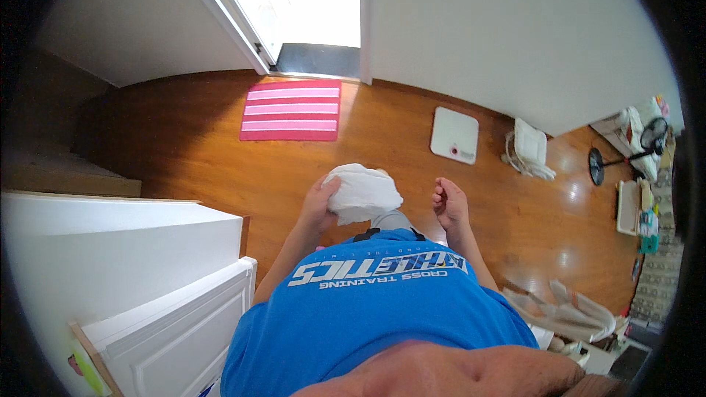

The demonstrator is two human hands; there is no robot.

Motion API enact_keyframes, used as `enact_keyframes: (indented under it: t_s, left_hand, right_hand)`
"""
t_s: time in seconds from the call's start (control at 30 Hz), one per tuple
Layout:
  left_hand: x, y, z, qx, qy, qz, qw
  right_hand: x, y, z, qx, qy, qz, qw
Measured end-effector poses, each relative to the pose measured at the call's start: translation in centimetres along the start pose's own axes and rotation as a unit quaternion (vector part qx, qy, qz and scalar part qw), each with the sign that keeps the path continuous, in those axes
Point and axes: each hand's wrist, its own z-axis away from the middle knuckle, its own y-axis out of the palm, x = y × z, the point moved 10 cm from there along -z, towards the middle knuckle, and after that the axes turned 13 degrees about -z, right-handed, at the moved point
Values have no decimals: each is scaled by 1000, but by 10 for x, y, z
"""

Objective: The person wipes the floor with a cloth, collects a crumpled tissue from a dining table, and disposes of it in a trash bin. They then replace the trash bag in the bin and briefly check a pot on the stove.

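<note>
My left hand (pixel 320 202) grips a crumpled white cloth (pixel 364 194) by its left side, with the thumb on top. The cloth hangs in front of my waist and covers part of my legs. To the right, apart from the cloth, my right hand (pixel 451 204) is held in the air with its fingers curled inward. No object shows in it. Below both hands lies a brown wooden floor (pixel 386 143).
A pink striped mat (pixel 290 110) lies before an open doorway (pixel 317 60). Farther right are a white bathroom scale (pixel 454 135), a white folding seat (pixel 529 146) and a black standing fan (pixel 597 166). At left stands a white panelled cabinet (pixel 182 336).
</note>
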Motion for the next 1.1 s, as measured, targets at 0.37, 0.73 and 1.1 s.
enact_keyframes:
  t_s: [0.37, 0.73, 1.1]
  left_hand:
    - [-142, -60, -108, -102, 43, 68, 992]
    - [-222, -213, -188, -197, 119, 248, 941]
    - [-364, -303, -307, -157, 158, 133, 966]
  right_hand:
    - [63, 160, -225, 57, 14, 10, 998]
    - [-20, 374, -326, 145, 86, 121, 978]
    - [-58, 512, -406, 140, 70, 231, 960]
